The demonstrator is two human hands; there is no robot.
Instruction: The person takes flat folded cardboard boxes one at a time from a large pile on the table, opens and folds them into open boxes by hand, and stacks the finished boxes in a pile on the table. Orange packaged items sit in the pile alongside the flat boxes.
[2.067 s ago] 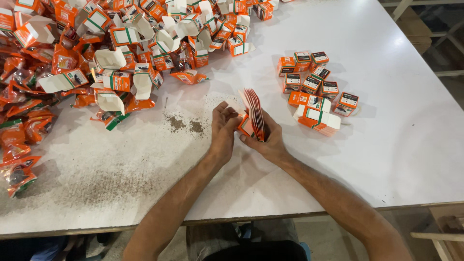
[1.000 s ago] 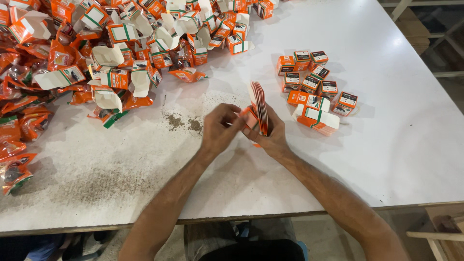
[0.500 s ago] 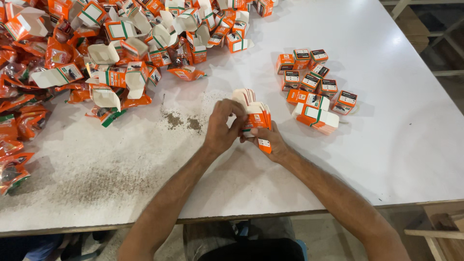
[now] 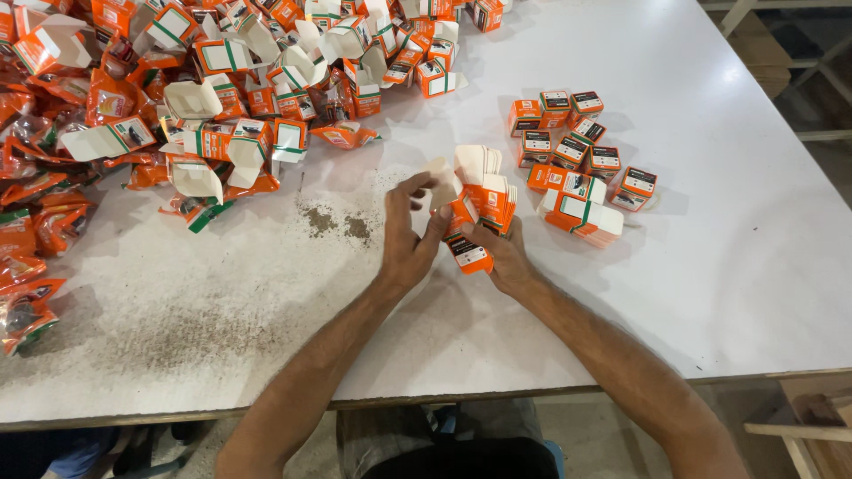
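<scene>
at the centre of the frame the right hand (image 4: 506,257) grips a stack of flat orange cartons (image 4: 484,200); the left hand (image 4: 410,238) pinches a flap on it, above the white counter (image 4: 728,266); folded boxes (image 4: 577,151) sit right of centre; a heap of open boxes (image 4: 222,80) fills the upper left.

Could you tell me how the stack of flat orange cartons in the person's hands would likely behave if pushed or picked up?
The stack of flat cartons looks like thin card, so probably light and slightly bendy. It fans apart at the top between the left hand and right hand, so loose pieces may slide off each other. Flat, it seems unlikely to roll, though on edge it could topple.
</scene>
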